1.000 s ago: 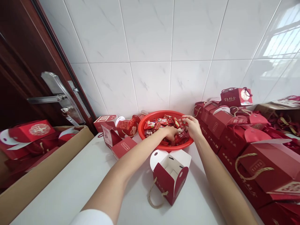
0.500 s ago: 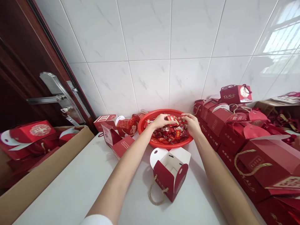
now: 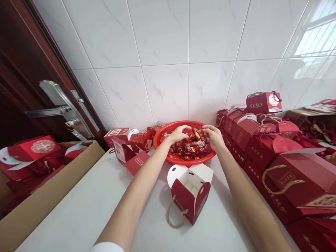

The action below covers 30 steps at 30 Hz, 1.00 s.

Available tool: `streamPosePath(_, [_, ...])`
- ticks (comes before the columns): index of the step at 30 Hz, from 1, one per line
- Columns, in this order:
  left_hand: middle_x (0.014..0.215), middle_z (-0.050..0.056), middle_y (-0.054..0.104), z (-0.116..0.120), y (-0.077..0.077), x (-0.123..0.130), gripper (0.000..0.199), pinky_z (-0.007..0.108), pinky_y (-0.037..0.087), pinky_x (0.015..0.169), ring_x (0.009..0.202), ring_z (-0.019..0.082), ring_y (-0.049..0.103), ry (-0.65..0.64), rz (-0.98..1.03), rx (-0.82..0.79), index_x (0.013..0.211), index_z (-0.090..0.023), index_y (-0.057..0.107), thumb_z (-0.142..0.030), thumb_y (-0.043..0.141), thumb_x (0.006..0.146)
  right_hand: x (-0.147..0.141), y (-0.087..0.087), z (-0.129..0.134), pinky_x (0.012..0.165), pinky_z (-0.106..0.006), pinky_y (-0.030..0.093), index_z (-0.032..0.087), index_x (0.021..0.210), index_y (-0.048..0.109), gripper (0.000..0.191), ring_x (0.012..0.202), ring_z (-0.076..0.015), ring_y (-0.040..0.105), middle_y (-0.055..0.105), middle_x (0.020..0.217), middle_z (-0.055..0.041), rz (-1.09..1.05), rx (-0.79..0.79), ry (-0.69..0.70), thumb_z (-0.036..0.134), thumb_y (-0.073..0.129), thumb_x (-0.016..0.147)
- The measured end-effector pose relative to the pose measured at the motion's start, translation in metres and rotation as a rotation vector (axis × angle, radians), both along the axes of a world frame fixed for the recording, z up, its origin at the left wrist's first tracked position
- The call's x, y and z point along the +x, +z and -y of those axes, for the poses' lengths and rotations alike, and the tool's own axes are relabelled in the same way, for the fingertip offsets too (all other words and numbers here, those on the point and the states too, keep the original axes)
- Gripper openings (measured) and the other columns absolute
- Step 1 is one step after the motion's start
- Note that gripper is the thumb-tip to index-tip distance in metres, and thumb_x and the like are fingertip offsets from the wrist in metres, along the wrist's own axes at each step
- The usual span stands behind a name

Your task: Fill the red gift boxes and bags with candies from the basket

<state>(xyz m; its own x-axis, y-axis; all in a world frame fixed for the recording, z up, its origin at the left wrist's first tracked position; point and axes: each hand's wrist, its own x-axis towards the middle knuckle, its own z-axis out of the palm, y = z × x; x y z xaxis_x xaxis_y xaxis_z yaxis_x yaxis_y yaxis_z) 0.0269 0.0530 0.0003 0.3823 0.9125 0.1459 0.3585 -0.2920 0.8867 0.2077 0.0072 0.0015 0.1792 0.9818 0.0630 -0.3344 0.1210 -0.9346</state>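
Note:
A red plastic basket (image 3: 187, 162) full of small red wrapped candies (image 3: 189, 148) stands against the wall. Both of my hands are inside its rim. My left hand (image 3: 180, 134) has its fingers curled round red wrapped candies at the left of the pile. On the right side, my right hand (image 3: 214, 137) pinches a red wrapped candy, partly hidden by the fingers. Between my forearms, just in front of the basket, an open dark red gift box (image 3: 189, 199) shows its white inside, with white-lined flaps spread and a rope handle hanging at the front left.
Red gift boxes (image 3: 246, 133) are stacked along the right. More boxes (image 3: 136, 162) sit left of the basket, one with its lid up. At far left a cardboard carton (image 3: 65, 178) holds red boxes beside a door handle (image 3: 49, 111). A tiled wall (image 3: 165, 87) closes the back.
My left hand has lowered into the pile with the candy it held up. My right fingers have closed in on a red candy. The view has shifted slightly; the open box stays put.

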Motion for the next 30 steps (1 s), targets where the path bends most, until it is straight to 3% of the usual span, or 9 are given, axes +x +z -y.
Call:
streamPosePath(3, [0.097,0.003,0.069,0.000,0.000,0.000,0.059,0.028,0.051,0.071,0.073,0.015,0.061,0.002,-0.008,0.002,0.119,-0.014,0.064,-0.005,0.058,0.060,0.001,-0.001,-0.001,0.049,-0.021,0.044,0.017,0.076,0.061,0.013,0.052,-0.0104,0.057,0.070,0.066,-0.0025,0.014,0.004,0.004,0.013,0.064,0.064])
streamPosePath(8, [0.106,0.006,0.070,0.001,0.003,0.002,0.045,0.031,0.050,0.086,0.088,0.017,0.062,0.030,0.017,0.010,0.110,-0.014,0.067,-0.008,0.060,0.066,0.002,-0.003,-0.003,0.051,-0.021,0.047,0.018,0.076,0.063,0.013,0.056,-0.0118,0.060,0.069,0.066,-0.0018,0.026,-0.008,0.028,0.013,0.066,0.065])
streamPosePath(18, [0.119,0.008,0.068,-0.002,0.001,-0.001,0.055,0.037,0.048,0.098,0.097,0.019,0.063,0.016,0.050,0.030,0.116,-0.014,0.067,-0.006,0.068,0.062,0.001,-0.003,-0.003,0.054,-0.022,0.051,0.017,0.079,0.065,0.016,0.064,-0.0147,0.065,0.069,0.068,-0.0029,0.052,-0.005,0.082,0.013,0.065,0.064])
streamPosePath(25, [0.129,0.011,0.066,-0.008,-0.006,-0.002,0.060,0.037,0.045,0.105,0.118,0.025,0.061,0.079,-0.097,0.137,0.120,-0.015,0.066,0.000,0.063,0.062,-0.001,0.000,0.000,0.053,-0.021,0.051,0.017,0.076,0.064,0.016,0.069,-0.0149,0.066,0.070,0.069,-0.0036,0.040,-0.012,0.060,0.009,0.062,0.063])
streamPosePath(28, [0.127,0.009,0.068,-0.008,-0.008,0.000,0.064,0.036,0.048,0.102,0.117,0.025,0.062,0.072,-0.159,0.182,0.124,-0.017,0.064,0.002,0.059,0.062,-0.001,0.000,0.000,0.053,-0.021,0.052,0.017,0.076,0.064,0.016,0.068,-0.0140,0.066,0.070,0.069,-0.0035,0.018,-0.021,0.055,0.007,0.060,0.064])
streamPosePath(30, [0.123,0.008,0.070,-0.005,-0.007,0.003,0.056,0.036,0.047,0.104,0.117,0.026,0.062,0.092,-0.234,0.288,0.116,-0.018,0.069,0.000,0.060,0.064,-0.001,-0.001,-0.001,0.054,-0.021,0.052,0.016,0.076,0.064,0.016,0.066,-0.0136,0.065,0.070,0.070,-0.0037,0.010,-0.017,0.054,0.007,0.061,0.064])
